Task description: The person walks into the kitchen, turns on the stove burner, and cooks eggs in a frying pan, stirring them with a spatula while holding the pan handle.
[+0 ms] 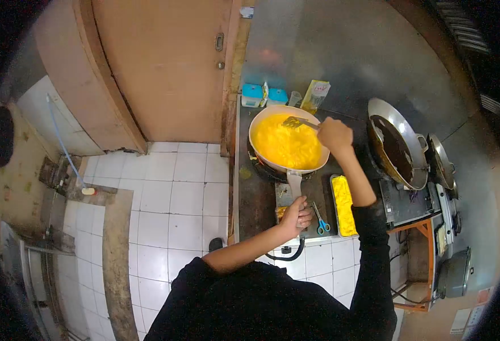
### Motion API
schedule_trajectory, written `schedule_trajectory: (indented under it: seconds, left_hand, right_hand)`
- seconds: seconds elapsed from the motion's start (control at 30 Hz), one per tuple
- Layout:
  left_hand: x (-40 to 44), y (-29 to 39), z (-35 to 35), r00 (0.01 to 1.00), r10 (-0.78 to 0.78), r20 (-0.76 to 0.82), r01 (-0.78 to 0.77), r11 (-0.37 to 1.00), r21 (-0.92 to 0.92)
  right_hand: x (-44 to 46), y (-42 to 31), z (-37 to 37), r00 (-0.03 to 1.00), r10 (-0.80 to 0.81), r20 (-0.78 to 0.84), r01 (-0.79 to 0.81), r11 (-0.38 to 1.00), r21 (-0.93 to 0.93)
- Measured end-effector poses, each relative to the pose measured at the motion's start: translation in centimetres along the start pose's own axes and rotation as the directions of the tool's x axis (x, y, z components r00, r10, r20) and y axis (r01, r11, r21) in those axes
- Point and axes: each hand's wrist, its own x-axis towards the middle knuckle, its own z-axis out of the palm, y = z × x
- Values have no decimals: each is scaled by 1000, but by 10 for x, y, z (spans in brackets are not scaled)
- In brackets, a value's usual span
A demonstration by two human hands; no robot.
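Note:
My left hand is wrapped round the pale handle of a frying pan, which sits over the burner. Soft yellow scrambled egg fills the pan. From the right, my right hand grips a slotted spatula, its dark head resting in the egg near the far side. Blue-handled scissors lie on the counter just right of my left hand. Beyond them stands a rectangular metal tray holding yellow egg, below my right forearm.
At the right, a large wok holds dark liquid, with another pan beside it. Blue-lidded containers, a clear cup and an oil pouch stand along the back wall. A closed door is at the left.

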Motion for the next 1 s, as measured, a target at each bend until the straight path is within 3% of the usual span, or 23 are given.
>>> schedule_trajectory:
  seconds: [0.07, 0.2, 0.27, 0.3, 0.4, 0.5, 0.73, 0.83, 0.93, 1.0]
  left_hand:
    - [-1, 0, 1, 1000, -5, -27, 4, 1000, -15]
    - [3, -1, -2, 998, 11, -64, -9, 999, 33]
    - [8, -1, -7, 999, -3, -50, 3, 1000, 7]
    - [8, -1, -8, 999, -12, -37, 12, 1000, -18]
    - [10, -1, -8, 999, -12, -41, 12, 1000, -1]
    - [6, -1, -5, 998, 10, -64, -9, 1000, 25]
    - [4, -3, -1, 997, 66, -45, -62, 995, 78]
    - [5, -5, 2, 976, 18, -215, 1, 996, 87]
    - [1, -4, 1, 989, 56, -140, -43, 995, 91]
    - [0, -1, 6, 984, 48, -171, -33, 995, 92]
  right_hand:
    - [-14, 14, -29, 994, -67, -81, 63, 996, -57]
    - [-54, 26, -85, 996, -86, 1, 86, 991, -99]
    - [-69, 29, -92, 993, -33, 114, 57, 976, -210]
    - [-78, 21, -99, 974, -33, 226, 74, 981, -177]
    - [-75, 14, -64, 938, -111, 328, 158, 980, -122]
    - [-73, -3, -21, 959, -173, 224, 173, 985, 19]
    - [-84, -71, 2, 966, -255, 46, 246, 959, 138]
    - [-67, -86, 18, 982, -181, 50, 171, 971, 165]
    - [-50, -88, 27, 992, -100, 77, 90, 988, 122]
    - [-39, -80, 27, 998, -34, 44, 27, 988, 152]
